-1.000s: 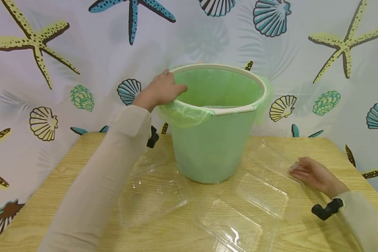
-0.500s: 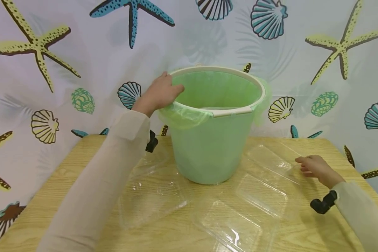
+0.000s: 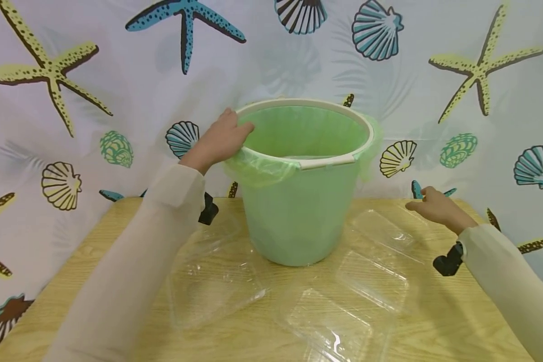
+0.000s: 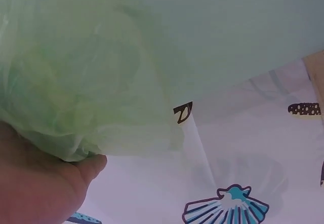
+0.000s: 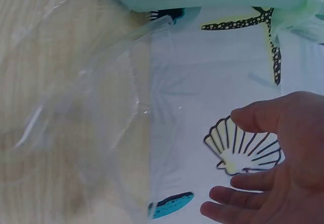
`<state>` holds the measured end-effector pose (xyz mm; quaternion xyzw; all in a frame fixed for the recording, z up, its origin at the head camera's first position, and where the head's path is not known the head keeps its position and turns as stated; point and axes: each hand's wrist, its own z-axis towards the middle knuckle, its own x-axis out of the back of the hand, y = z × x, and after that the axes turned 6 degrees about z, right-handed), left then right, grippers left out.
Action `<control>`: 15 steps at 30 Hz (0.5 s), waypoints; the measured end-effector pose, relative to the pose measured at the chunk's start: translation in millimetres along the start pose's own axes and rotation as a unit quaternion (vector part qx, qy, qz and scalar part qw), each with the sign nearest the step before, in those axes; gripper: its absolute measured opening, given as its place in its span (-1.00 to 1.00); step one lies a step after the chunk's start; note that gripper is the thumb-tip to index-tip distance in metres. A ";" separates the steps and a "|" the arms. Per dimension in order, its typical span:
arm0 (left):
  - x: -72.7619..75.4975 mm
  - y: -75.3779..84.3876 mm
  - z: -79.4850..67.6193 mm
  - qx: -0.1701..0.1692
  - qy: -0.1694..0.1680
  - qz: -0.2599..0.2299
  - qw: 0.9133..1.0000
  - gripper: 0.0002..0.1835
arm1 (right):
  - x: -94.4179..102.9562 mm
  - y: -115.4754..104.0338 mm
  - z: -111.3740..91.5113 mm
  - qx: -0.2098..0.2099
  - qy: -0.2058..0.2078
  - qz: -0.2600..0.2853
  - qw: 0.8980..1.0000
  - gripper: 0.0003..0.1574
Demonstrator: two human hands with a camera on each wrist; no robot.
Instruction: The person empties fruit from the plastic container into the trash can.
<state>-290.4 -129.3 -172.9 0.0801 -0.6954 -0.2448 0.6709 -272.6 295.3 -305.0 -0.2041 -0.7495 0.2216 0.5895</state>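
Observation:
A light green trash bin [image 3: 298, 216] stands upright on the wooden table, with a pale rim ring holding down a thin green bin liner [image 3: 262, 172]. My left hand [image 3: 221, 134] grips the bin's left rim, thumb over the edge; gathered liner lies against the hand [image 4: 45, 183] in the left wrist view. My right hand [image 3: 439, 207] hovers over the table's far right, fingers apart and holding nothing, as the right wrist view also shows. Nearest to it lies a clear plastic container [image 3: 386, 232]. Something pale shows low inside the bin, mostly hidden by its front wall.
Several more clear plastic containers lie around the bin: one at front right [image 3: 373, 281], one at front centre [image 3: 330, 322], one at front left [image 3: 214, 291]. Behind the table [image 3: 117, 281] hangs a white cloth [image 3: 289, 60] printed with shells and starfish.
My right hand has come away from the clear container at the right, rising and moving back. My left hand stays on the bin's rim. The head view has shifted slightly.

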 end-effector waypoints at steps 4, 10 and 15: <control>-1.0 -12.5 -4.9 -0.021 0.030 -0.030 0.999 -0.27 | 6.1 -19.0 7.9 0.029 0.028 -0.033 0.999 0.02; -6.6 -38.6 -9.6 -0.028 0.065 -0.033 0.997 -0.23 | 14.4 -35.3 15.3 0.064 0.059 -0.070 0.994 0.16; -13.1 -56.0 -10.6 -0.025 0.086 -0.006 0.996 -0.25 | 18.5 -46.8 18.1 0.074 0.068 -0.069 0.993 0.26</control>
